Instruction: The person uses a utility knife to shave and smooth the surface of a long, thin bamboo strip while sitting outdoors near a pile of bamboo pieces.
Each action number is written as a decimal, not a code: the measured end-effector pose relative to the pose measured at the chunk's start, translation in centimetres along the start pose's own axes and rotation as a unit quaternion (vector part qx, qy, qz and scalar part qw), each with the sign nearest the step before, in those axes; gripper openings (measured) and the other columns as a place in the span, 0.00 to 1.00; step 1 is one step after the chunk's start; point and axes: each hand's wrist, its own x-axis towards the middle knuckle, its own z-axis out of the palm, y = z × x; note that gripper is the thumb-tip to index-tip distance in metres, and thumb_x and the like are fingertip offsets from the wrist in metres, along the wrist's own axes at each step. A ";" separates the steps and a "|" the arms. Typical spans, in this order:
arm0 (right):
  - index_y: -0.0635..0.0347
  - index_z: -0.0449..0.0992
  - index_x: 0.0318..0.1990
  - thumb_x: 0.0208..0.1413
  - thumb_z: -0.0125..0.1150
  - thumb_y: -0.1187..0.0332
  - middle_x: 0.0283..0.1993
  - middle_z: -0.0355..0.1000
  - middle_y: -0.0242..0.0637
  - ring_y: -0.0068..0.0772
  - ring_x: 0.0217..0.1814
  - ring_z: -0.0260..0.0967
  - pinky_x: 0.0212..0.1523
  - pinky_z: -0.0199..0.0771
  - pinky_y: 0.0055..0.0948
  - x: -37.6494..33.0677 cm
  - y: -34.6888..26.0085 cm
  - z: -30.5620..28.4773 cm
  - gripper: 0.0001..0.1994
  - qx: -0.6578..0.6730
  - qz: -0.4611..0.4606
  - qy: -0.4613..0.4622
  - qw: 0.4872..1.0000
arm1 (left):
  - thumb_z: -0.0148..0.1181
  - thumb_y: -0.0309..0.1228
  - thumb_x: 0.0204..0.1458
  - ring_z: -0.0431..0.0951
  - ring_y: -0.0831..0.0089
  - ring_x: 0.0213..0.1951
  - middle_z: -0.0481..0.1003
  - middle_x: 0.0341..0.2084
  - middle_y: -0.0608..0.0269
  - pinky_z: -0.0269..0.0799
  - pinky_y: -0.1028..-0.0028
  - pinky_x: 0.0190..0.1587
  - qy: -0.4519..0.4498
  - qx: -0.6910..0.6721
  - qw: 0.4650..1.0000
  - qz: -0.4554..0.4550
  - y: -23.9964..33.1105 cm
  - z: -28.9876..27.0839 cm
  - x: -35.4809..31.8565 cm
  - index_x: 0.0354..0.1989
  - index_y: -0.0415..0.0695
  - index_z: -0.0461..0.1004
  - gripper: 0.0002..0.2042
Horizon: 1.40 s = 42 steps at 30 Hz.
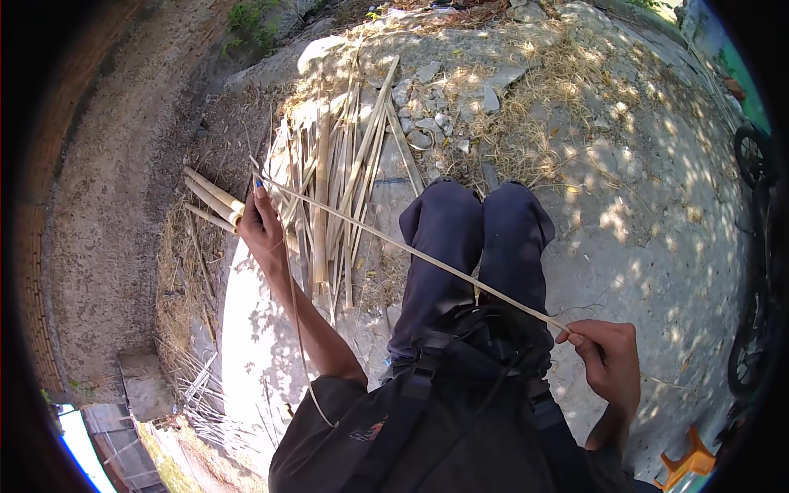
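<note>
A long, thin bamboo strip (411, 251) slants across my lap from upper left to lower right. My left hand (265, 223) is raised on the left, its fingers closed at the strip's far end. Something small and blue (260, 184) shows at its fingertips, with a thin dark point beyond; whether this is a tool I cannot tell. From that hand a thin, curled sliver (302, 349) hangs down along my forearm. On the right, my right hand (606, 352) pinches the strip's near end between thumb and fingers.
Split bamboo slats (322, 197) lie in a pile ahead on the left, beside several round bamboo poles (215, 197). Stone chips (427, 127) and dry shavings (534, 148) litter the ground beyond my knees. An orange plastic stool (689, 460) and a wheel (746, 361) are at the right rim.
</note>
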 end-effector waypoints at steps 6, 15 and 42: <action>0.67 0.83 0.38 0.69 0.56 0.73 0.19 0.62 0.26 0.16 0.19 0.50 0.23 0.48 0.26 -3.9 4.0 -6.0 0.10 -0.054 0.110 0.126 0.984 | 0.46 0.64 0.70 0.59 0.71 0.20 0.62 0.16 0.64 0.56 0.60 0.27 0.164 0.048 0.976 -0.136 -10.6 -3.6 2.5 0.26 0.38 0.71 0.36; 0.64 0.83 0.45 0.74 0.53 0.65 0.21 0.59 0.22 0.14 0.24 0.53 0.25 0.52 0.24 -2.6 22.4 -2.8 0.14 -0.020 0.184 0.221 0.958 | 0.48 0.57 0.72 0.51 0.81 0.12 0.55 0.16 0.74 0.47 0.78 0.13 -0.090 -0.541 0.670 -0.501 -24.0 5.1 -12.9 0.31 0.50 0.64 0.24; 0.58 0.81 0.52 0.77 0.53 0.56 0.23 0.62 0.21 0.10 0.19 0.50 0.20 0.48 0.18 0.4 23.1 7.2 0.16 0.212 0.152 0.240 0.935 | 0.53 0.60 0.69 0.56 0.80 0.14 0.58 0.18 0.74 0.51 0.75 0.17 -0.095 -0.441 0.759 -0.469 -19.5 5.2 -21.6 0.29 0.54 0.61 0.25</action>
